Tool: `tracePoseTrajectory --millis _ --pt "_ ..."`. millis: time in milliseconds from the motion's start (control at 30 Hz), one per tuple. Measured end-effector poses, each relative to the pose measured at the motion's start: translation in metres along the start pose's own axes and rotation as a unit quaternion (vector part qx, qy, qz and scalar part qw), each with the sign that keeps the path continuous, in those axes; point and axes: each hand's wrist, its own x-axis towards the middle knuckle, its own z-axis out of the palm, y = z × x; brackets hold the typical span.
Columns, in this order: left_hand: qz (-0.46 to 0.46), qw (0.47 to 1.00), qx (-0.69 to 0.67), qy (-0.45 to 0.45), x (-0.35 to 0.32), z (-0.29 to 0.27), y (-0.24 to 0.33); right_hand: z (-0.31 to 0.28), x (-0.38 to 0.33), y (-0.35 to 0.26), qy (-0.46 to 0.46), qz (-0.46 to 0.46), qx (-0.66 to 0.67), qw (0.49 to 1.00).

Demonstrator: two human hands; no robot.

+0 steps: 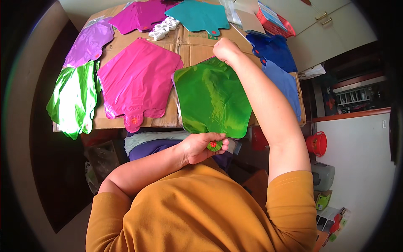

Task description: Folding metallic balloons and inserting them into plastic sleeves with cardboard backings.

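Note:
A flat green foil balloon (212, 98), roughly five-sided and shiny, lies over the near edge of the cardboard. My left hand (201, 149) is closed on its near end, around a round tab with a red mark. My right hand (226, 51) is closed in a fist at the balloon's far corner; what its fingers pinch is mostly hidden, but the foil runs up to them. Just left of the green sheet, a pink foil balloon (140, 82) lies flat, its tab toward me.
Cardboard (193, 46) covers the table. Around it lie purple (90, 42), magenta (136, 17), teal (197, 17), dark blue (275, 50), light blue (281, 86) and bright green foil pieces (74, 98). White string (164, 28) sits at the back, near a red basket (275, 21).

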Motion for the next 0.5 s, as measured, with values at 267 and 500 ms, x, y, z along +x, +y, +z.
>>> tracePoseTrajectory --millis 267,500 --pt "0.001 1.000 -0.024 -0.019 0.002 -0.003 0.001 -0.016 -0.006 0.013 -0.143 -0.015 0.249 0.958" --pt "-0.003 0.999 -0.019 -0.029 0.002 0.000 0.004 -0.016 -0.013 0.027 -0.185 -0.067 0.199 0.960"
